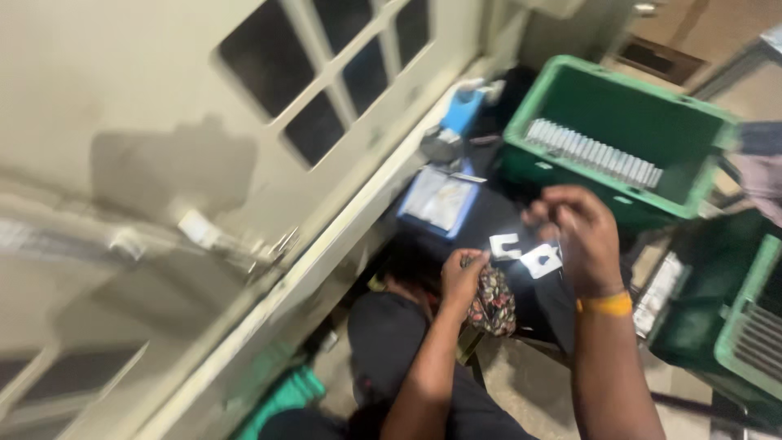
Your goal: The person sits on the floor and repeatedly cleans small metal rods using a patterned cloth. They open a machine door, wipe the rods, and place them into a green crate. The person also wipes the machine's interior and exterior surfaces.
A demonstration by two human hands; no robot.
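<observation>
My left hand point(463, 275) is curled into a fist at the top edge of a floral pouch point(494, 303) and seems to grip it. My right hand point(580, 238), with an orange band point(606, 305) on the wrist, hovers to the right with bent fingers. Two white U-shaped pieces point(505, 245) point(541, 261) lie on the dark surface point(489, 216) between and under the hands; one is partly hidden by my right palm. Blur hides whether my right fingers pinch anything.
A green crate point(570, 77) holding a row of white pieces point(593, 152) stands beyond the hands. More green crates point(733, 322) sit at the right. A blue-edged flat packet point(440, 202) lies near a pale paneled door with dark panes point(318, 122) on the left.
</observation>
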